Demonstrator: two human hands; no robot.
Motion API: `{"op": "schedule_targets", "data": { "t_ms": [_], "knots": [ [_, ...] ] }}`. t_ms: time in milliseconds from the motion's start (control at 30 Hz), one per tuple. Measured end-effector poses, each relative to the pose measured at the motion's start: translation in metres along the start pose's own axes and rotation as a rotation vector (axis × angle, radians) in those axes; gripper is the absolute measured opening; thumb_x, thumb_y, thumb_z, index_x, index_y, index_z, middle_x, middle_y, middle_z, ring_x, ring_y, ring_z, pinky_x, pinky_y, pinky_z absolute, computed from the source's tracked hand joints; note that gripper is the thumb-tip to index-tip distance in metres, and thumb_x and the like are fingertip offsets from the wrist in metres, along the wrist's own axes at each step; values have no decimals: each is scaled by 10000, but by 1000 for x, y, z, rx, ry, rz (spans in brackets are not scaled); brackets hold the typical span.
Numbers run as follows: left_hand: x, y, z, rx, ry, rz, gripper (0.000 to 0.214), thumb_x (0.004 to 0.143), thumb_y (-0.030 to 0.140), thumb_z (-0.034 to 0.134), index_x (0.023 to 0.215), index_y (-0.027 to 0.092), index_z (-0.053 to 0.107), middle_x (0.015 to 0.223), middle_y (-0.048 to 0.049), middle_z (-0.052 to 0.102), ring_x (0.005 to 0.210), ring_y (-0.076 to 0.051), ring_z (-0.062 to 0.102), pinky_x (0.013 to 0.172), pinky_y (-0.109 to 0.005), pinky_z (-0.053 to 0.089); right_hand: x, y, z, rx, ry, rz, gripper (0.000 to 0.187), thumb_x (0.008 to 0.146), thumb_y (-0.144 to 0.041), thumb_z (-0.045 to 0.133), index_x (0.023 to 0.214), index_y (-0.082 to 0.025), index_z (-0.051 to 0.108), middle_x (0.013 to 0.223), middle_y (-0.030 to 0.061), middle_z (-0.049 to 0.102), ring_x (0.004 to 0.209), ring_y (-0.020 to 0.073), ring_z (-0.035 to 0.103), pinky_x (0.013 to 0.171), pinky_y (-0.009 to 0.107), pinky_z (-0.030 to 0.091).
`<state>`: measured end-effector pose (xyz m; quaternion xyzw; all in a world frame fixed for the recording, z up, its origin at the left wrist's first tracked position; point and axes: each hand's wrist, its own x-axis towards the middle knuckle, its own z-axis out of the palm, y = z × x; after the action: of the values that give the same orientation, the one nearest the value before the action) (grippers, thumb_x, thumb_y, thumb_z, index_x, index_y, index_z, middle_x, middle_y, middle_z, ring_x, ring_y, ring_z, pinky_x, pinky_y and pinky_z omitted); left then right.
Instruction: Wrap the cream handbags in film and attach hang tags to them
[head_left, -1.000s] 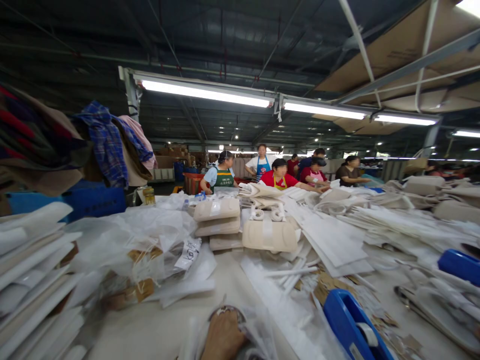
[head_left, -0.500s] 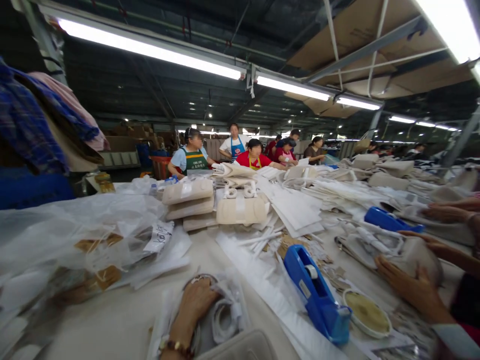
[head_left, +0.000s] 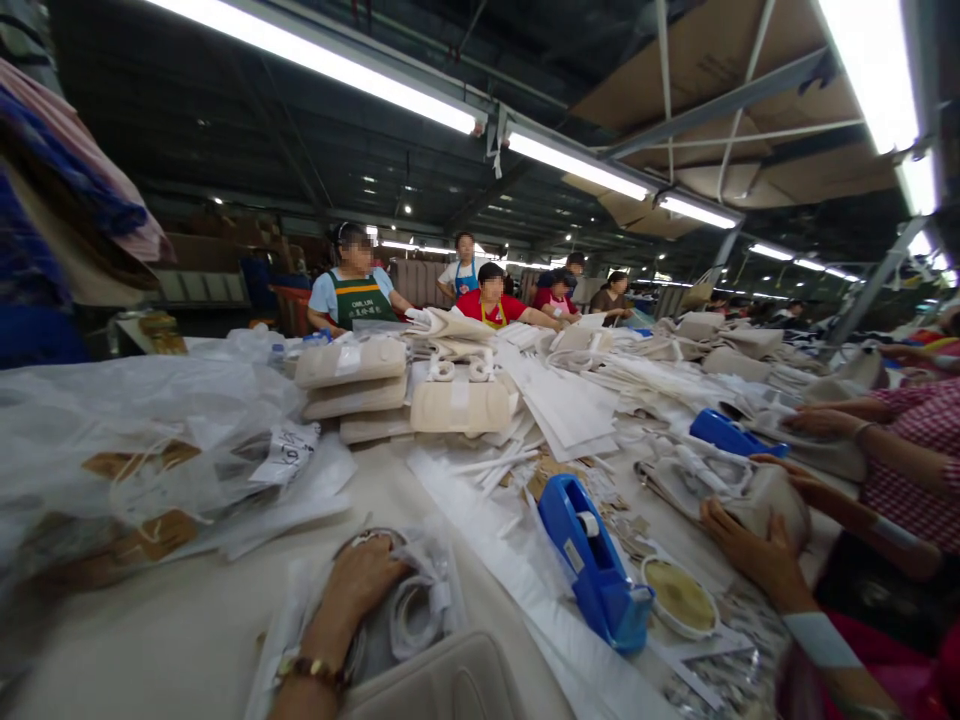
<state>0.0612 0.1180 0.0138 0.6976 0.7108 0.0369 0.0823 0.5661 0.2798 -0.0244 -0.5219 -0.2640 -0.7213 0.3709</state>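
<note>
My left hand point(head_left: 366, 580), with a bracelet at its wrist, rests at the opening of a beige-grey handbag point(head_left: 442, 680) near the bottom edge. Its fingers bend down over the bag, and their tips are hidden. Beside the fingers lies a coiled strap point(head_left: 416, 612) wrapped in clear plastic. White wrapping sheet shows along the bag's left side. My right hand is out of view. Right of the bag, a long strip of white foam sheet point(head_left: 517, 580) runs across the table, with a blue tape dispenser point(head_left: 592, 565) next to it.
Stacked beige bags point(head_left: 461, 405) stand ahead. A clear plastic bag point(head_left: 150, 400) covers the left side. A round tin point(head_left: 679, 597) sits right of the dispenser. At right, a co-worker's hands point(head_left: 757, 550) handle another bag point(head_left: 776, 500). More people work across the table.
The view has swung right, so the table's contents appear further left and more of the co-workers at right shows. My left hand stays at the bag's opening.
</note>
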Motion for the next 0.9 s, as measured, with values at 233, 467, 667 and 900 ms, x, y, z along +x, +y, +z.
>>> {"op": "schedule_targets", "data": {
  "t_ms": [233, 467, 667, 900],
  "knots": [
    [3, -2, 4, -34, 19, -16, 332, 867, 340, 390, 881, 206, 693, 976, -86, 706, 962, -230, 626, 838, -334, 431, -16, -25, 25, 84, -6, 361, 457, 705, 167, 262, 410, -57, 529, 367, -55, 479, 337, 37, 535, 494, 53, 382],
    [2, -5, 6, -48, 28, -10, 338, 858, 365, 395, 899, 210, 692, 975, -86, 698, 975, -243, 613, 847, -345, 422, 0, -26, 22, 238, -293, 849, 555, 735, 70, 189, 292, -55, 498, 300, 51, 464, 320, 77, 550, 392, 107, 304],
    [4, -6, 8, -57, 29, -25, 335, 854, 364, 399, 884, 196, 687, 972, -104, 696, 974, -252, 618, 841, -349, 430, 40, 24, 0, 636, -828, 1118, 538, 776, 8, 215, 413, -31, 611, 427, 125, 594, 492, 137, 665, 466, 152, 403],
    [5, -5, 7, -58, 24, -61, 383, 861, 391, 373, 907, 159, 674, 1005, -132, 694, 984, -268, 619, 844, -364, 439, 83, 49, -20, 939, -1191, 2017, 556, 767, -44, 185, 510, -105, 674, 738, 157, 732, 874, 201, 694, 593, 181, 479]
  ]
}}
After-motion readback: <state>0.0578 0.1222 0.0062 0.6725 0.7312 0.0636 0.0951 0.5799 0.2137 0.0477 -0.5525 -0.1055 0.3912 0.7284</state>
